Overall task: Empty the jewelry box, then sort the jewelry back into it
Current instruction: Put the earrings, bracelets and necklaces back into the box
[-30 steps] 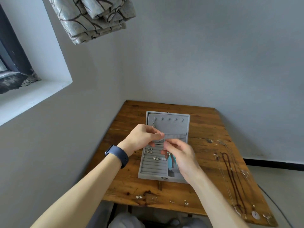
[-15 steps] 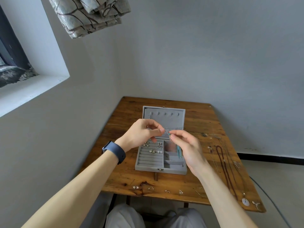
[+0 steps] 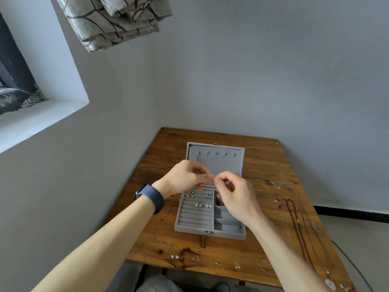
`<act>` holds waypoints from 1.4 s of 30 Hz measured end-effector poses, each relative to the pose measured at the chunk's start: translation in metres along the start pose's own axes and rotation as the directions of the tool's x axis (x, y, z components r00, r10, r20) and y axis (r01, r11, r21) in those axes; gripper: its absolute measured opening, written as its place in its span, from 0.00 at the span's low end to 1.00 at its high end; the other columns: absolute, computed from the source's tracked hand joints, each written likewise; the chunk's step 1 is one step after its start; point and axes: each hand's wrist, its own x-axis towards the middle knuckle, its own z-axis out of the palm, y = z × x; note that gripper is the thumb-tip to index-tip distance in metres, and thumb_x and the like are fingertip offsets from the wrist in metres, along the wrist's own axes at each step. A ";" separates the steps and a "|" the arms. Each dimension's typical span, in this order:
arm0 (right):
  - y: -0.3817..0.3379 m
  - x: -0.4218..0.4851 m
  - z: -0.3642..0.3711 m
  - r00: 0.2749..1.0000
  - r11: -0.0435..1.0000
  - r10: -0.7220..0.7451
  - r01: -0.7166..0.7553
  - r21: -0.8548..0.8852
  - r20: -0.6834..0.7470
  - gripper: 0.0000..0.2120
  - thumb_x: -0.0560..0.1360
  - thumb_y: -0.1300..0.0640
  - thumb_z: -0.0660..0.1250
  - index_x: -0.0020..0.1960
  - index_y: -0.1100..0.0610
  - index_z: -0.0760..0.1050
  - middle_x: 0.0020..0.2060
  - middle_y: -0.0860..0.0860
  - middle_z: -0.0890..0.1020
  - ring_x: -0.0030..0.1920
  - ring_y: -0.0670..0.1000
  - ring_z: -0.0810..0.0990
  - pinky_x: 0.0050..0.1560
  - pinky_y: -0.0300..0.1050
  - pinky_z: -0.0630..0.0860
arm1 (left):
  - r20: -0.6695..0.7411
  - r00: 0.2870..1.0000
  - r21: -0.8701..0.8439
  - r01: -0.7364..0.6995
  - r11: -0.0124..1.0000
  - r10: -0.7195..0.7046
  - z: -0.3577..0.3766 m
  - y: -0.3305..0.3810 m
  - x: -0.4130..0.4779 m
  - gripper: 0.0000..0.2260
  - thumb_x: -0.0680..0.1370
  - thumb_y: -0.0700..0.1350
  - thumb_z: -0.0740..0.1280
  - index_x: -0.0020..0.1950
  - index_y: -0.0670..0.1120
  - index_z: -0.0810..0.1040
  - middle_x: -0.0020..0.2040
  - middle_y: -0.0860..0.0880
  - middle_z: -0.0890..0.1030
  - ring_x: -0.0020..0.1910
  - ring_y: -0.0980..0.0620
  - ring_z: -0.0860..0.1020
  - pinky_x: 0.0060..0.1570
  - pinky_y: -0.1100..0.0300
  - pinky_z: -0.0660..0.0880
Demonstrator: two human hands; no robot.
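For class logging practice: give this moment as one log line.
left hand: pinches small piece; right hand: pinches it too; jewelry box: open; necklaces: on table

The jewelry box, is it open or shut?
Open. The jewelry box has its lid laid back, and earrings show in its slots.

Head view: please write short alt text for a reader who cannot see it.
The left hand and right hand pinch a tiny item above an open grey jewelry box on a table. Earrings sit in its rows; necklaces lie alongside.
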 end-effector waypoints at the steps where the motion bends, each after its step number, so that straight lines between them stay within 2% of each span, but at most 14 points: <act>1: 0.004 0.006 0.003 1.000 1.000 0.011 -0.011 0.006 -0.005 0.05 0.80 0.53 0.66 0.47 0.49 0.80 0.37 0.41 0.81 0.41 0.44 0.81 0.39 0.31 0.72 | -0.041 0.999 -0.027 0.002 1.000 -0.003 0.001 -0.007 0.006 0.05 0.77 0.46 0.73 0.50 0.46 0.82 0.45 0.51 0.83 0.37 0.56 0.82 0.36 0.69 0.73; 3: 0.011 0.020 0.008 0.995 0.994 0.094 -0.093 0.063 -0.015 0.06 0.80 0.52 0.65 0.47 0.50 0.80 0.35 0.45 0.82 0.38 0.43 0.81 0.35 0.31 0.72 | -0.225 0.974 -0.063 -0.005 0.998 -0.010 0.001 -0.024 0.020 0.09 0.76 0.48 0.74 0.54 0.50 0.80 0.48 0.52 0.82 0.43 0.55 0.82 0.42 0.64 0.74; 5: 0.018 0.036 0.014 0.981 0.975 0.192 -0.188 0.119 -0.022 0.07 0.81 0.51 0.64 0.49 0.50 0.80 0.37 0.46 0.83 0.37 0.41 0.81 0.35 0.29 0.71 | -0.431 0.901 -0.044 0.031 0.999 -0.047 -0.002 -0.040 0.034 0.15 0.76 0.50 0.74 0.60 0.52 0.76 0.55 0.54 0.78 0.50 0.54 0.79 0.44 0.64 0.72; 6: 0.022 0.045 0.018 0.974 0.966 0.226 -0.221 0.132 -0.023 0.07 0.81 0.50 0.64 0.49 0.50 0.80 0.39 0.45 0.83 0.38 0.40 0.82 0.36 0.30 0.71 | -0.481 0.874 -0.046 0.056 0.997 -0.071 -0.005 -0.046 0.042 0.19 0.76 0.51 0.74 0.64 0.52 0.73 0.59 0.53 0.75 0.53 0.53 0.78 0.46 0.64 0.73; 8: 0.031 0.062 0.027 0.966 0.959 0.259 -0.255 0.126 -0.016 0.08 0.81 0.50 0.64 0.49 0.49 0.80 0.41 0.43 0.83 0.43 0.42 0.81 0.41 0.34 0.71 | -0.476 0.871 -0.057 0.106 0.993 -0.120 -0.013 -0.058 0.060 0.28 0.74 0.52 0.75 0.71 0.53 0.67 0.66 0.50 0.69 0.59 0.51 0.75 0.55 0.59 0.75; 11: 0.038 0.087 0.040 0.965 0.960 0.263 -0.263 0.094 0.009 0.08 0.81 0.49 0.63 0.49 0.48 0.80 0.43 0.41 0.82 0.47 0.43 0.79 0.43 0.32 0.70 | -0.373 0.910 -0.080 0.160 0.984 -0.178 -0.023 -0.072 0.086 0.38 0.73 0.50 0.76 0.77 0.54 0.59 0.73 0.46 0.66 0.69 0.46 0.70 0.68 0.49 0.71; 14: 0.038 0.106 0.052 0.959 0.952 0.285 -0.284 0.116 0.017 0.10 0.81 0.47 0.63 0.51 0.48 0.81 0.46 0.41 0.82 0.49 0.42 0.78 0.46 0.33 0.71 | -0.256 0.945 -0.163 0.163 0.973 -0.201 -0.029 -0.079 0.101 0.41 0.74 0.47 0.76 0.80 0.52 0.54 0.73 0.45 0.70 0.71 0.45 0.71 0.67 0.53 0.69; 18: 0.035 0.119 0.070 0.918 0.885 0.394 -0.392 0.253 0.045 0.09 0.80 0.49 0.64 0.46 0.49 0.82 0.43 0.44 0.84 0.47 0.46 0.81 0.50 0.43 0.77 | -0.260 0.958 -0.100 0.100 0.990 -0.123 -0.031 -0.094 0.105 0.36 0.74 0.42 0.75 0.79 0.49 0.62 0.66 0.47 0.78 0.63 0.51 0.78 0.59 0.59 0.76; 21: 0.032 0.123 0.080 0.884 0.827 0.468 -0.447 0.340 0.024 0.09 0.79 0.50 0.66 0.45 0.51 0.83 0.42 0.46 0.84 0.43 0.47 0.81 0.50 0.47 0.79 | -0.296 0.955 -0.036 0.022 0.999 -0.032 -0.033 -0.101 0.103 0.25 0.74 0.42 0.74 0.71 0.49 0.75 0.58 0.52 0.83 0.56 0.54 0.82 0.57 0.59 0.78; 23: 0.031 0.123 0.085 0.871 0.819 0.491 -0.459 0.343 -0.006 0.09 0.79 0.51 0.66 0.44 0.50 0.83 0.41 0.45 0.84 0.43 0.47 0.81 0.51 0.48 0.79 | -0.317 0.948 -0.009 0.001 1.000 -0.004 -0.034 -0.102 0.100 0.21 0.74 0.43 0.75 0.67 0.49 0.78 0.56 0.54 0.83 0.53 0.58 0.82 0.56 0.61 0.79; 30: 0.019 0.122 0.099 0.789 0.770 0.603 -0.535 0.349 -0.121 0.09 0.78 0.48 0.66 0.42 0.49 0.81 0.40 0.46 0.84 0.46 0.51 0.83 0.55 0.54 0.80 | -0.377 0.924 0.034 -0.051 0.998 0.060 -0.032 -0.100 0.090 0.17 0.75 0.44 0.75 0.63 0.51 0.79 0.52 0.58 0.82 0.49 0.64 0.79 0.43 0.77 0.73; 35: 0.014 0.121 0.099 0.771 0.764 0.618 -0.543 0.347 -0.153 0.10 0.79 0.49 0.65 0.40 0.49 0.80 0.37 0.45 0.83 0.43 0.51 0.83 0.52 0.53 0.80 | -0.392 0.918 0.039 -0.053 0.998 0.064 -0.031 -0.099 0.088 0.16 0.75 0.44 0.75 0.62 0.51 0.79 0.50 0.58 0.81 0.48 0.64 0.78 0.42 0.78 0.73; 38: 0.018 0.117 0.101 0.746 0.721 0.654 -0.566 0.400 -0.122 0.09 0.78 0.49 0.67 0.43 0.51 0.82 0.33 0.46 0.82 0.39 0.50 0.82 0.49 0.50 0.79 | -0.408 0.910 0.051 -0.054 0.997 0.070 -0.029 -0.099 0.088 0.15 0.75 0.44 0.74 0.62 0.51 0.79 0.51 0.57 0.81 0.48 0.65 0.78 0.42 0.77 0.73; 42: 0.023 0.114 0.105 0.745 0.705 0.659 -0.561 0.435 -0.107 0.10 0.78 0.48 0.68 0.43 0.51 0.84 0.28 0.45 0.82 0.38 0.49 0.83 0.51 0.53 0.80 | -0.415 0.907 0.043 -0.050 0.998 0.063 -0.027 -0.100 0.087 0.15 0.76 0.44 0.74 0.62 0.50 0.79 0.53 0.56 0.82 0.49 0.64 0.78 0.43 0.75 0.73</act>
